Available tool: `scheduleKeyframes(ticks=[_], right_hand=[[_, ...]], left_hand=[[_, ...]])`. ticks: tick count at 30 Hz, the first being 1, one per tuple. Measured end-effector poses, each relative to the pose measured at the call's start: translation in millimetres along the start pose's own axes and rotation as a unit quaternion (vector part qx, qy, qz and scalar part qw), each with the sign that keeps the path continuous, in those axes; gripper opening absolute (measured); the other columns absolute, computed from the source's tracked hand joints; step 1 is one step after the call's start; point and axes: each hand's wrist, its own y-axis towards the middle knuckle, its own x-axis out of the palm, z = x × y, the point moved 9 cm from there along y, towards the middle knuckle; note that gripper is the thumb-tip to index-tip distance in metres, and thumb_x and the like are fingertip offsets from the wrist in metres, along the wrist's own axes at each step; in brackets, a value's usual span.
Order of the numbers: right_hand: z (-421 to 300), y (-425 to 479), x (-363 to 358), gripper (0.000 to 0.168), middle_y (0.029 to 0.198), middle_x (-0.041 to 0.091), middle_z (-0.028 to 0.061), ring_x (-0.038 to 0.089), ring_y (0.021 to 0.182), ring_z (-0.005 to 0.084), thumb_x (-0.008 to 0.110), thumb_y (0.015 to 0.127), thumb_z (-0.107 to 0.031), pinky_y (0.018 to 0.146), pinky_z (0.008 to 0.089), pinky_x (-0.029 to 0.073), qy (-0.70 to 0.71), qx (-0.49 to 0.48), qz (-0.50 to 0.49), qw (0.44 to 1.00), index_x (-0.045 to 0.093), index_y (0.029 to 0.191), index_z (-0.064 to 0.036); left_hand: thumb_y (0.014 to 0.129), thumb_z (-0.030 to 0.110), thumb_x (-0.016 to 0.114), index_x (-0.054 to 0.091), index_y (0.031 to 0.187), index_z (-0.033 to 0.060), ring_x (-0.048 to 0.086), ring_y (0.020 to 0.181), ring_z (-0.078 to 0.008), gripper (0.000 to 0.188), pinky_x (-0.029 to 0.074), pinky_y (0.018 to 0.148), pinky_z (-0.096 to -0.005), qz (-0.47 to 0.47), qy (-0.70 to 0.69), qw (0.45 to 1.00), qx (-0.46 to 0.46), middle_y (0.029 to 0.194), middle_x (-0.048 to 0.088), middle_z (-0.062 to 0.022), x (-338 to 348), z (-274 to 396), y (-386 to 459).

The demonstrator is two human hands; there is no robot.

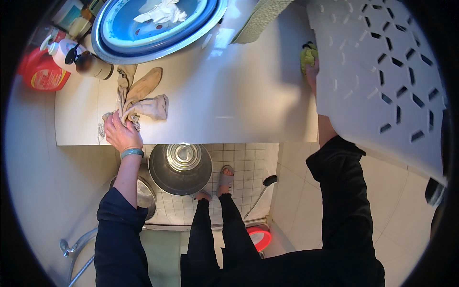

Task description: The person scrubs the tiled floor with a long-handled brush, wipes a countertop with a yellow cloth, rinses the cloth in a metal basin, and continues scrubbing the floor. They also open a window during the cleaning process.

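On the left of the white countertop (229, 107), my left hand (123, 132) rests on the bunched end of several beige and brown socks (143, 88), its fingers bent over the cloth. A blue-green bracelet circles that wrist. At the far right end of the counter, my right hand (312, 70) grips a yellow-green cloth (307, 59), and the white perforated panel covers part of that hand and forearm. Nested blue and metal basins (157, 53) stand at the back, with a crumpled white cloth (161, 13) in the top one.
Bottles, including a red detergent jug (45, 70) and a brown bottle (94, 66), crowd the back left. The perforated white plastic panel (358, 71) juts in at right. Below are a steel pot (179, 183), a brush (269, 180) and a red-rimmed basin (264, 240).
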Motion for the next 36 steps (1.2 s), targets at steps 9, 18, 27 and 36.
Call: scheduleKeyframes(ticks=[9, 18, 27, 36], right_hand=[[-111, -76, 37, 0.034, 0.094, 0.055, 0.0158, 0.054, 0.085, 0.0340, 0.058, 0.067, -0.012, 0.074, 0.0432, 0.043, 0.218, -0.145, -0.057, 0.963, 0.052, 0.100, -0.007], [-166, -194, -38, 0.038, 0.109, 0.051, 0.0121, 0.045, 0.107, 0.0309, 0.056, 0.064, -0.010, 0.090, 0.0411, 0.035, 0.262, -0.255, -0.206, 0.908, 0.053, 0.102, -0.007], [-30, -177, -40, 0.045, 0.115, 0.046, 0.0208, 0.040, 0.109, 0.0356, 0.049, 0.076, -0.020, 0.094, 0.0430, 0.030, -0.006, 0.014, -0.100, 0.995, 0.043, 0.117, -0.002], [-309, -248, -44, 0.045, 0.114, 0.047, 0.0107, 0.040, 0.113, 0.0246, 0.060, 0.062, -0.016, 0.091, 0.0390, 0.032, 0.268, -0.239, -0.188, 0.914, 0.052, 0.106, -0.007]], left_hand=[[0.074, 0.016, 0.059, 0.044, 0.117, 0.0134, 0.037, 0.112, -0.0271, 0.046, 0.030, 0.090, -0.0430, 0.010, 0.002, 1.000, 0.001, 0.116, 0.043, -0.0087, 6, -2, -1], [0.080, 0.023, 0.052, 0.044, 0.118, 0.0131, 0.039, 0.112, -0.0286, 0.039, 0.032, 0.090, -0.0438, 0.013, 0.005, 1.000, -0.005, 0.118, 0.044, -0.0103, 11, -8, -1], [0.078, 0.023, 0.056, 0.046, 0.116, 0.0143, 0.036, 0.114, -0.0258, 0.041, 0.029, 0.092, -0.0434, 0.000, -0.009, 1.000, -0.022, 0.117, 0.044, -0.0075, 14, -4, -5], [0.078, 0.025, 0.056, 0.047, 0.116, 0.0157, 0.037, 0.113, -0.0248, 0.040, 0.030, 0.091, -0.0432, 0.001, -0.023, 0.999, -0.022, 0.117, 0.044, -0.0060, 17, 4, -2]])
